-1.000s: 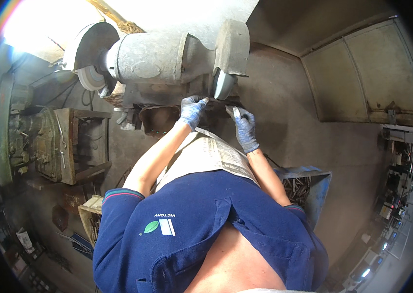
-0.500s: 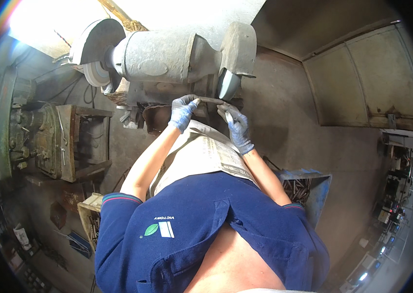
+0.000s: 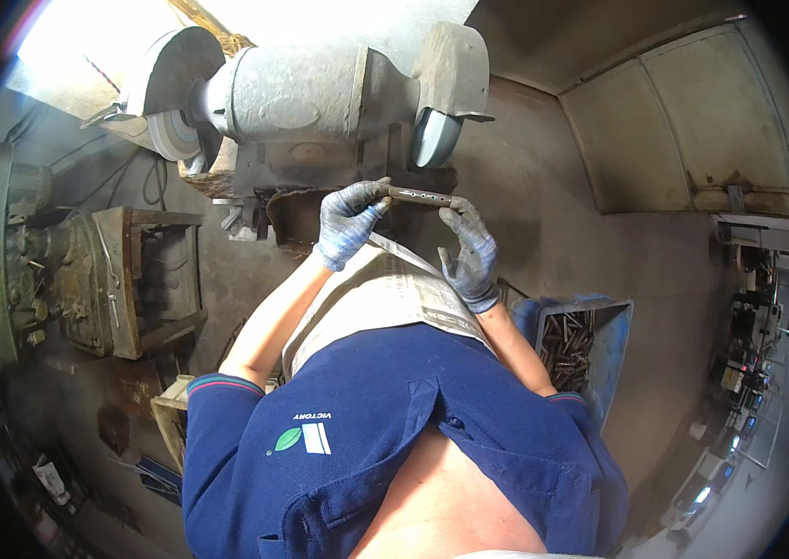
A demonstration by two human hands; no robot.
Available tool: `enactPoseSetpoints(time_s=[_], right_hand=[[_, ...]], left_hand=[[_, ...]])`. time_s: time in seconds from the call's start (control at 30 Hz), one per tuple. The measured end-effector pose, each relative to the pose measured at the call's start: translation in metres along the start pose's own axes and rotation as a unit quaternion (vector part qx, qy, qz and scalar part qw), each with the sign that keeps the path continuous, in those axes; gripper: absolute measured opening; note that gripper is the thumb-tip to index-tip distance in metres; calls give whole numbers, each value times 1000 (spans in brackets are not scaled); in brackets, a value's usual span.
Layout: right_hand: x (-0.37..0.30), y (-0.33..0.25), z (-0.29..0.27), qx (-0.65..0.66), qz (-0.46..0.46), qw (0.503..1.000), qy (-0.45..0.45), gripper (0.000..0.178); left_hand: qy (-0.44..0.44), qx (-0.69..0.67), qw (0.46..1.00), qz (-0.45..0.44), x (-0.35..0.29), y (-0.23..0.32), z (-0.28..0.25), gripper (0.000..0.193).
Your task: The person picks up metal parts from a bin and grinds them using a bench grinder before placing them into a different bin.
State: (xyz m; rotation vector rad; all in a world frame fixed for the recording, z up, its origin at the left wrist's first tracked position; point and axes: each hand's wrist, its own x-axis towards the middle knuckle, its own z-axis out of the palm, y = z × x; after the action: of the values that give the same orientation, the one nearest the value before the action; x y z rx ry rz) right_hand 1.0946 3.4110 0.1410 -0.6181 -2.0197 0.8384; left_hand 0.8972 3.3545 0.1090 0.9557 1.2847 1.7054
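Note:
A short, narrow dark metal bar (image 3: 419, 197) with several small bright openings along its face lies nearly level between my hands. My left hand (image 3: 348, 224), in a blue-grey glove, pinches the bar's left end. The gloved right hand (image 3: 471, 252) touches the other end with its upper fingertips, while its thumb stands apart below. Just beyond the bar is a grey double-ended bench grinder (image 3: 296, 98). Its right grinding wheel (image 3: 437, 140) shows under a metal guard, with a gap between it and the bar. Whether the wheel turns, I cannot tell.
The grinder's left wheel (image 3: 173, 135) is pale and partly guarded. At my right side stands a blue crate (image 3: 610, 349) holding many metal pieces (image 3: 565, 345). A worn machine on a frame (image 3: 101, 279) stands to the left. A yellowish box (image 3: 169, 410) sits near my left elbow.
The bar has come away from the right wheel, toward me, and its face with openings now shows. My right thumb has moved off the bar and that hand has spread.

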Motion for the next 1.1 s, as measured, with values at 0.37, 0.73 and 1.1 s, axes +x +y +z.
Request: enactPoseSetpoints(time_s=[0.37, 0.73, 1.1], right_hand=[[-14, -22, -1, -76, 64, 995, 31, 39], [-136, 23, -80, -348, 271, 883, 163, 28], [-104, 63, -2, -55, 213, 973, -74, 27]], left_hand=[[-117, 72, 983, -125, 9, 1, -9, 22], [-259, 159, 900, -312, -89, -195, -120, 14], [-196, 342, 883, -253, -144, -133, -85, 25]])
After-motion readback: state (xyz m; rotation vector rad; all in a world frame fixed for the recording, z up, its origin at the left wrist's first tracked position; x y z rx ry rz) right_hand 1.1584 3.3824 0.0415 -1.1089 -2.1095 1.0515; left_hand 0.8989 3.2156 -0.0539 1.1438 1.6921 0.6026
